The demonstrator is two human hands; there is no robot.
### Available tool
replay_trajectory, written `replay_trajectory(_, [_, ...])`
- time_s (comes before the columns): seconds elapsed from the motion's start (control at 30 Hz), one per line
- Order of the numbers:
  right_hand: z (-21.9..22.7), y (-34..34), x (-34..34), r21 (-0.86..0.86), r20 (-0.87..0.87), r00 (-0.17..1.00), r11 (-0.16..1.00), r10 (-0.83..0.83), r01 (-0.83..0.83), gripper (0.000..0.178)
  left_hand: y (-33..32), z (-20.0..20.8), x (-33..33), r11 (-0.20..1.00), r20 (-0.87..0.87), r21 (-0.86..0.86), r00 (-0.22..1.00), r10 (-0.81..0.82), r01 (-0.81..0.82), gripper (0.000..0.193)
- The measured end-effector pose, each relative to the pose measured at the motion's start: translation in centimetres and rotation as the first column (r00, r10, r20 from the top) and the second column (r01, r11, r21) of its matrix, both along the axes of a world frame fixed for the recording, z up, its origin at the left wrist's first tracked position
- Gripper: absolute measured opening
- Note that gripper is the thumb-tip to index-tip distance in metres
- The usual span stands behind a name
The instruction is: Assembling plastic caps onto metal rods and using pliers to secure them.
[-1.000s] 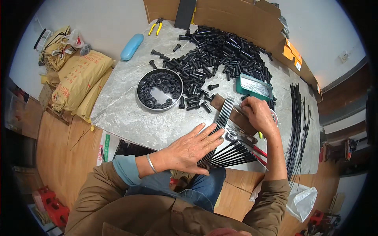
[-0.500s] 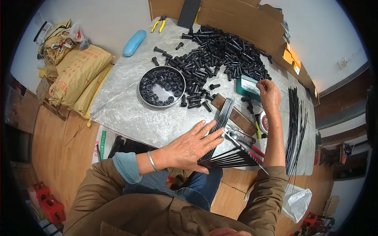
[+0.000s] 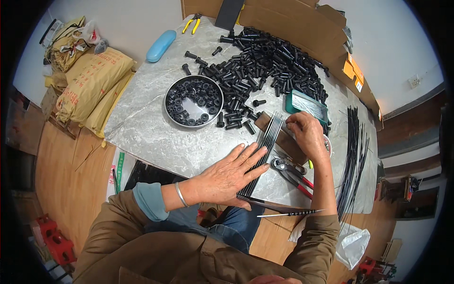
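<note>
My left hand [image 3: 227, 176] lies flat with its fingers spread, palm down on a row of thin black rods [image 3: 268, 144]. Their silvery far tips rest across a brown block [image 3: 289, 144]. Other black rod ends [image 3: 298, 212] stick out past the table's near edge, beside my right forearm. Close to the right of the silvery tips is my right hand [image 3: 306, 135], thumb and fingers pinched together; whatever is between them is too small to make out. Just beyond it sits a teal box [image 3: 289, 105] filled with fine silvery pieces.
A round metal tin [image 3: 169, 111] holds small black rings. Behind it spreads a heap of black bolt-like parts [image 3: 279, 61]. Red-handled pliers [image 3: 295, 180] lie near my right wrist, black strands [image 3: 352, 151] along the right edge. A blue case [image 3: 161, 46] and yellow-handled pliers [image 3: 191, 24] lie far left.
My right hand has come from the teal box toward me and leftward to the rod tips. The near rod ends have swung from a wide fan into a narrow bunch. My left hand stays put.
</note>
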State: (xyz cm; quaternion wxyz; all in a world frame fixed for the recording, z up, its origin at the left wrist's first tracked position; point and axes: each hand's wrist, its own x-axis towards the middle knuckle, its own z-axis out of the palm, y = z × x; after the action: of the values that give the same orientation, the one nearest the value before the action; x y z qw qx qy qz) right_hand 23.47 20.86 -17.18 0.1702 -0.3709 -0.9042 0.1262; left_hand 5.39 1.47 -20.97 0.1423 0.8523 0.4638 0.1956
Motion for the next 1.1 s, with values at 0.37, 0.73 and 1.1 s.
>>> replay_trajectory(0.37, [0.1,0.3,2.3,0.094,0.042,0.999,0.995,0.022,-0.026,0.007,0.0,-0.3,0.1,1.000,0.013,0.004,1.000,0.020,-0.020,0.102])
replay_trajectory(0.73, [0.6,0.0,2.0,0.096,0.091,0.996,0.995,-0.004,-0.005,0.006,0.0,-0.2,0.2,1.000,-0.011,0.001,1.000,0.008,-0.008,0.102])
replay_trajectory(1.1, [0.7,0.5,1.6,0.104,0.106,0.994,0.994,0.005,-0.016,0.007,0.1,-0.3,0.2,1.000,0.048,-0.006,0.999,-0.008,0.009,0.101])
